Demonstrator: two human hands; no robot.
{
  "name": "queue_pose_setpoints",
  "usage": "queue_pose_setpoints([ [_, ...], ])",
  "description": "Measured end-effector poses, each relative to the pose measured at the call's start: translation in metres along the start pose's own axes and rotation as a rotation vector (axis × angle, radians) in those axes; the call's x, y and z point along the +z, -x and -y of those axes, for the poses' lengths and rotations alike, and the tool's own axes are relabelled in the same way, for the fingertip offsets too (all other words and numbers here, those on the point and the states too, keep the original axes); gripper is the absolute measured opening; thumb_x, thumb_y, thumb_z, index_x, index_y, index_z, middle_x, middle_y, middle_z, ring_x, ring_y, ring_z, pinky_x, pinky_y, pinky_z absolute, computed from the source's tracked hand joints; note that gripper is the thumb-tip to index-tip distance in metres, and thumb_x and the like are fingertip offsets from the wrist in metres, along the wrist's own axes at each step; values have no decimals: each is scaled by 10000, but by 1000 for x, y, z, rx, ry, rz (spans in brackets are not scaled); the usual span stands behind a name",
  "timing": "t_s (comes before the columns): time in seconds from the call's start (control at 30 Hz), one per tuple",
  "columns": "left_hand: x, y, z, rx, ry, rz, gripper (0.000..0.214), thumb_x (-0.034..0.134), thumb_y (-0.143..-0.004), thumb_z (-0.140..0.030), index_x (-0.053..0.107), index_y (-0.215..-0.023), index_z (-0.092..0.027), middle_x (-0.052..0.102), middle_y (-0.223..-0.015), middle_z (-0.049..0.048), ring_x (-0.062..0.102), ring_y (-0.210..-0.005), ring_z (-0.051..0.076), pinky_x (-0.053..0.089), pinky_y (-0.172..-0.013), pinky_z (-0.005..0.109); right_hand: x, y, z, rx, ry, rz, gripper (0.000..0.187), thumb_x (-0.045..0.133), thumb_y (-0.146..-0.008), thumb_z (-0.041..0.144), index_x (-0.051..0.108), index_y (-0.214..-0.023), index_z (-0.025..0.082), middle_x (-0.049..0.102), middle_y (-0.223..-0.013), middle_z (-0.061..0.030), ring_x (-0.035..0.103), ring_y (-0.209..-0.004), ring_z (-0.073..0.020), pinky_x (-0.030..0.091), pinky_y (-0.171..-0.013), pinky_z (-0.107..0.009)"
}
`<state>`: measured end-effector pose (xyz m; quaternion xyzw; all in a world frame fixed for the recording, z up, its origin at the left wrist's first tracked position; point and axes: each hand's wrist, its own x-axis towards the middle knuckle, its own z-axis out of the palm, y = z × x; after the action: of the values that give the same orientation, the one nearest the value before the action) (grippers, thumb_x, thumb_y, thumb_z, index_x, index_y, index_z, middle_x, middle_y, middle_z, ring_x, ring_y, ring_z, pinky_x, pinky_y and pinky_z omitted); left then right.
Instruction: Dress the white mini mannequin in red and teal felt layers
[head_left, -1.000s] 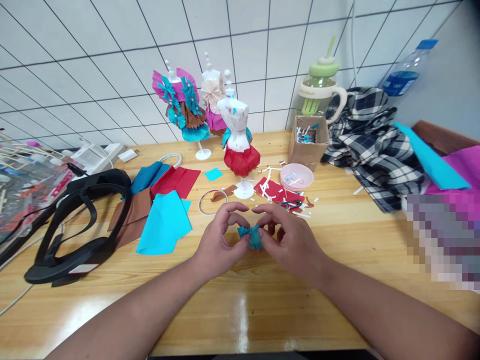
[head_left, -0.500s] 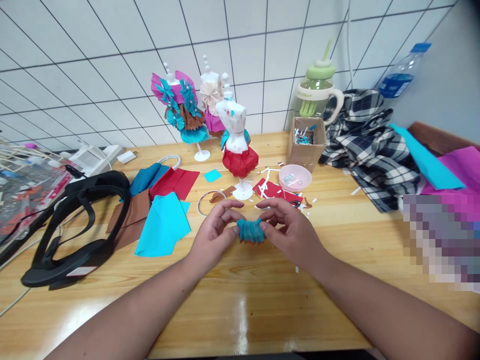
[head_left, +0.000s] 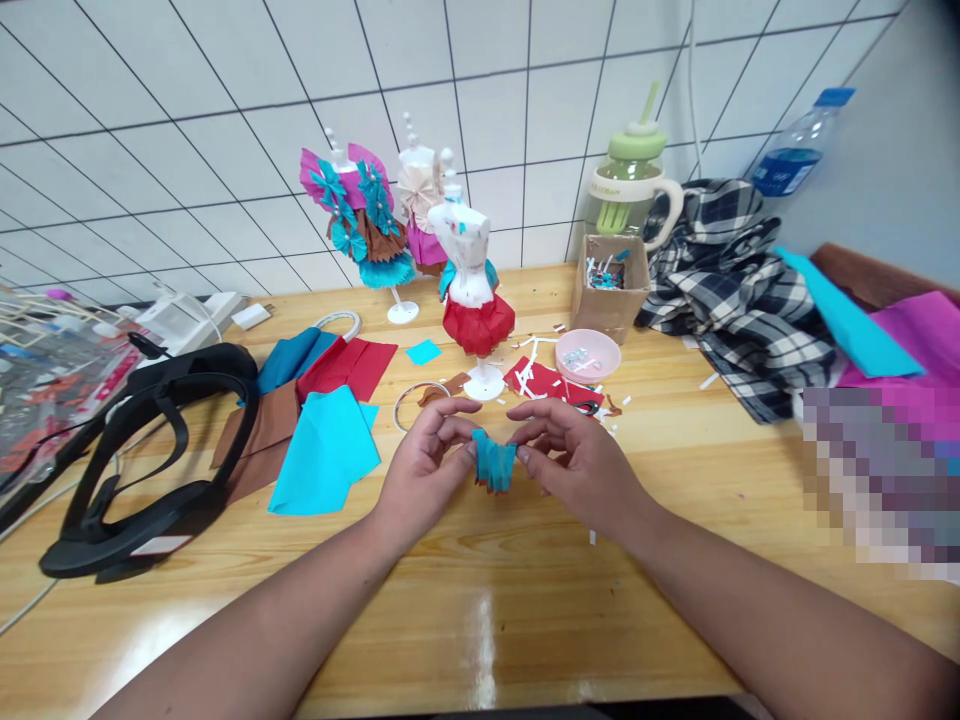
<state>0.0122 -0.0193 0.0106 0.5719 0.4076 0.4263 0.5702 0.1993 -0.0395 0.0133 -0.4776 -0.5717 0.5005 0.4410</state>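
Observation:
Between my hands is a small pleated piece of teal crepe paper [head_left: 495,464] with a brown lower edge. My left hand [head_left: 431,455] pinches its left end between thumb and fingers. At its right end, the thumb and fingertips of my right hand [head_left: 574,455] are closed on the upper corner. Just beyond stands a white mini mannequin [head_left: 469,250] in a puffy red paper skirt [head_left: 478,325]. Behind it are a mannequin dressed in magenta, teal and brown paper [head_left: 356,215] and another with a cream rosette [head_left: 420,185].
Folded cyan paper [head_left: 326,450], red paper [head_left: 352,365] and a black headset [head_left: 161,460] lie left. A pink dish [head_left: 589,356], a cardboard box [head_left: 611,300], a green-lidded jug [head_left: 630,190] and checked cloth [head_left: 727,270] stand or lie right. White paper strips [head_left: 536,375] are scattered behind my hands.
The pleated teal paper has drawn in narrower, and its right end has shifted left. Both hands keep nearly the same place. The view has moved very slightly.

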Motion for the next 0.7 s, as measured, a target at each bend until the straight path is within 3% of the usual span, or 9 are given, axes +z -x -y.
queue_pose_setpoints([
  [0.23, -2, 1, 4, 106, -159, -12, 321, 602, -853, -220, 489, -1153, -216, 646, -858, 14, 632, -785, 154, 494, -743, 303, -1, 0, 1, -32, 31, -12, 334, 553, -765, 122, 564, -1087, 211, 609, -836, 12, 562, -609, -80, 426, -512, -198],
  [0.57, -8, -2, 9, 278, -401, -184, 412, 659, -827, -205, 491, -1203, -222, 723, -844, 4, 663, -995, 191, 358, -1082, 433, -4, -1, 0, -43, 59, -76, 351, 543, -777, 148, 542, -1123, 207, 587, -854, 10, 487, -559, -75, 413, -500, -208],
  [0.63, -8, -2, 8, 314, -458, -187, 422, 662, -823, -200, 487, -1207, -219, 726, -843, 3, 658, -1018, 192, 377, -1071, 430, -6, 0, 0, -64, 112, -90, 355, 529, -777, 151, 547, -1127, 206, 594, -878, -8, 524, -623, -105, 424, -505, -220],
  [0.7, -7, -1, 7, 353, -516, -173, 419, 660, -821, -187, 489, -1202, -217, 726, -835, -4, 679, -957, 179, 437, -1011, 396, -7, 2, 0, -166, 197, -86, 380, 500, -766, 131, 560, -1133, 210, 608, -1004, -46, 580, -824, -160, 485, -618, -268],
])
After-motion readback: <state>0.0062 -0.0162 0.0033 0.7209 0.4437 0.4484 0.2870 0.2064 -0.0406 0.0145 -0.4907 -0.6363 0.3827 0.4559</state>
